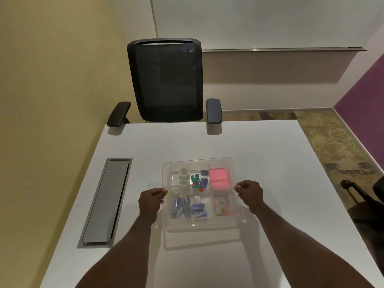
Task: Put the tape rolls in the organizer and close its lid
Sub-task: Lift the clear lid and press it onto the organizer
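Observation:
A clear plastic organizer [202,226] with several compartments sits on the white table. Two clear tape rolls [183,177] lie in its far-left compartment. A clear lid [197,162] hangs tilted over the box, its far edge raised. My left hand [151,201] pinches the lid's left edge and my right hand [249,193] pinches its right edge. Seen through the lid are pink sticky notes [219,178], coloured binder clips [199,179], a blue stapler and staples [188,206] and paper clips [222,204].
A grey metal cable hatch [106,201] is set into the table at the left. A black mesh office chair [166,80] stands at the table's far edge. Another dark chair [361,196] shows at the right, off the table.

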Tool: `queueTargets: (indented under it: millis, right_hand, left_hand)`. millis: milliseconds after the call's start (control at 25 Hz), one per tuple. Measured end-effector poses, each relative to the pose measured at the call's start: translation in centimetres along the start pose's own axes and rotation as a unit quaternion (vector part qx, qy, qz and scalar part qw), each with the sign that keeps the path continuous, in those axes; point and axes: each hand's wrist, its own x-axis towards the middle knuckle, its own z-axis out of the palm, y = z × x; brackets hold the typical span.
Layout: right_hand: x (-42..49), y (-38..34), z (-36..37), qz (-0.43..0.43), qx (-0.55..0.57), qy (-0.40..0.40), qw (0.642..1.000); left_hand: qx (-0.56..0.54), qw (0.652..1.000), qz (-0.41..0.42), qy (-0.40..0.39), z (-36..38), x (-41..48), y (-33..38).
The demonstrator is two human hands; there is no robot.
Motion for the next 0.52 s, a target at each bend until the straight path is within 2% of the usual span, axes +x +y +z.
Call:
queueTargets:
  millis: [160, 520]
  right_hand:
    - [1.1, 0.2, 1.3, 0.023, -0.029, 0.043, 0.998]
    - [3.0, 0.3, 3.0, 0.071, -0.065, 0.058, 0.994]
  left_hand:
    - [0.048, 0.998, 0.011, 0.045, 1.6, 0.7, -0.5]
    - [0.1, 0.99, 0.012, 0.099, 4.3, 1.7, 0.6]
